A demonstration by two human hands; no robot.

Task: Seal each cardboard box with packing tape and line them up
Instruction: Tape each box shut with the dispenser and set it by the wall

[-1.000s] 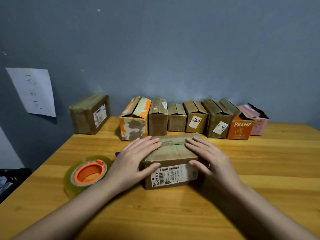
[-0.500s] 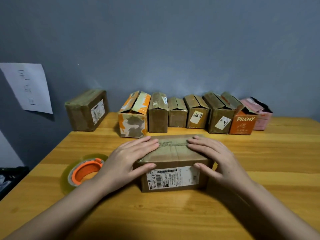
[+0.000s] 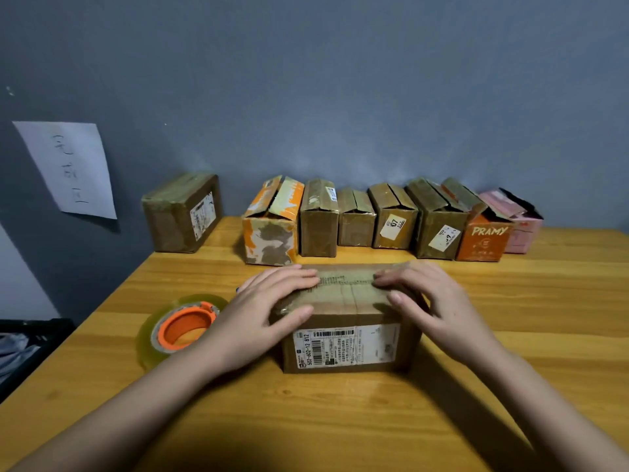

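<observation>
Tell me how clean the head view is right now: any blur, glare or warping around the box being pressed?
Head view: both hands, left hand and right hand, are slightly motion-blurred on the cardboard box; its shipping label prints mostly unreadably; soft glare on the wooden table; wide-angle warping tilts the wall paper.

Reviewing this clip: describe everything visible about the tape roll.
The tape roll is clear, yellowish packing tape wound on an orange plastic core with a small tab at its rim. It lies flat on the wooden table, left of the box being pressed. The left hand partly overlaps its right edge; contact cannot be told.
</observation>
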